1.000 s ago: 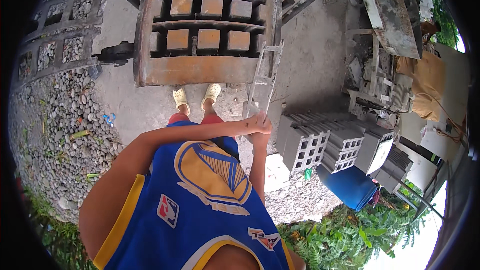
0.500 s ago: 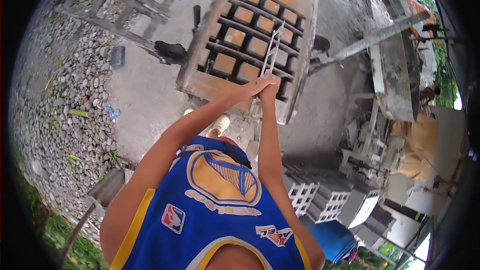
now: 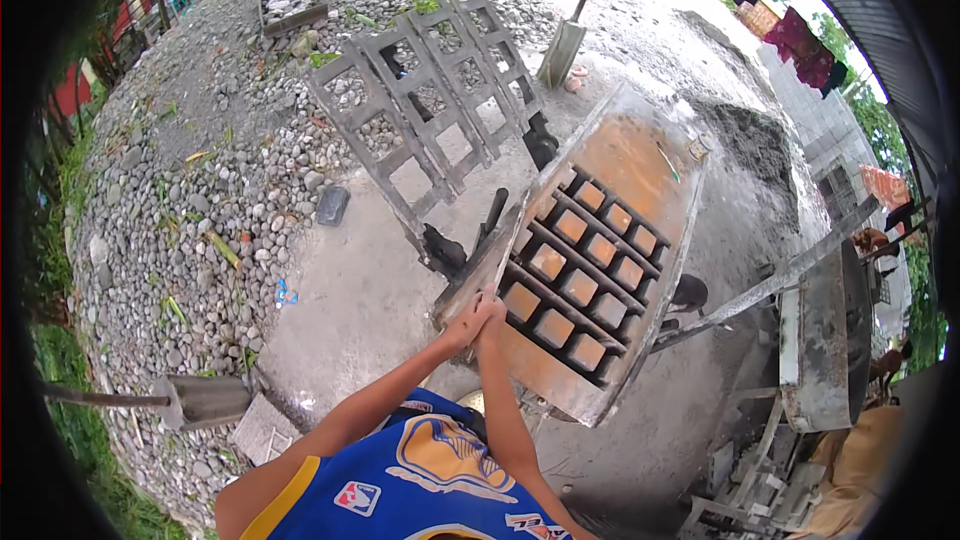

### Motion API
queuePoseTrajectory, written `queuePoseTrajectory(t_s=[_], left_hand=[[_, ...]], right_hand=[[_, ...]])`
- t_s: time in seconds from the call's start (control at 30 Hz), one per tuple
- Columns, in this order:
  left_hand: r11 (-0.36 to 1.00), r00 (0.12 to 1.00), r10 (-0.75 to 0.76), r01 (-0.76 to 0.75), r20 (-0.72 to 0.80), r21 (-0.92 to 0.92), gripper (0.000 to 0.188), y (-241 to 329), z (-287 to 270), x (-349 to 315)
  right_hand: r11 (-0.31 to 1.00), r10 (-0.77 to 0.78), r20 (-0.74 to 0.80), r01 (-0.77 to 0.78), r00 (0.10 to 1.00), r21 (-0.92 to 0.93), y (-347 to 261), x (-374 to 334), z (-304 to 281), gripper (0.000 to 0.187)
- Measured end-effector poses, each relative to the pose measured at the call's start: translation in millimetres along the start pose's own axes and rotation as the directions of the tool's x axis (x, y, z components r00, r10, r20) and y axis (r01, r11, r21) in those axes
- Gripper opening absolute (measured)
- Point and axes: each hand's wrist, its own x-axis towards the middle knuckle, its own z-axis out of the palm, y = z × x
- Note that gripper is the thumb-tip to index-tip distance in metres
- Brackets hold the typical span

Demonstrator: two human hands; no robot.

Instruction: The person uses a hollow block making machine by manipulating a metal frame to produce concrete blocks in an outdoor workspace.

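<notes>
Both hands (image 3: 478,322) meet, closed, arms stretched forward.

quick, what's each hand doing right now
Left hand: closed on the near edge of the block mould.
Right hand: closed on the same edge, beside the left.

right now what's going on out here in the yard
A person in a blue and yellow jersey has both hands together, left hand and right hand, at the near edge of a rusty metal block mould with a grid of square cells. It sits tilted on the concrete ground. Grey grid frames lie on the gravel behind, and a shovel stands beyond them.
</notes>
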Motion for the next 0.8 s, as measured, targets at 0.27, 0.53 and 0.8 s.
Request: queuePoseTrajectory(t_s=[0.27, 0.53, 0.8], left_hand=[[0.998, 0.987, 0.040, -0.045, 0.154, 0.033, 0.053, -34.9, 58.8, 13.4], [0.933, 0.701, -0.329, 0.345, 0.632, 0.103, 0.056, 16.2, 93.4, -7.6], [0.904, 0.655, -0.420, 0.364, 0.628, 0.226, 0.047, -10.1, -33.5, 1.8]], right_hand=[[0.996, -0.004, -0.212, -0.014, 0.977, -0.084, 22.6, 7.2, -63.6, 0.041], [0.994, 0.110, -0.418, -0.111, 0.902, 0.021, -11.5, -22.1, -146.2, 0.046], [0.860, -0.019, -0.579, -0.281, 0.815, -0.425, -30.8, -91.9, -234.9, 0.048]])
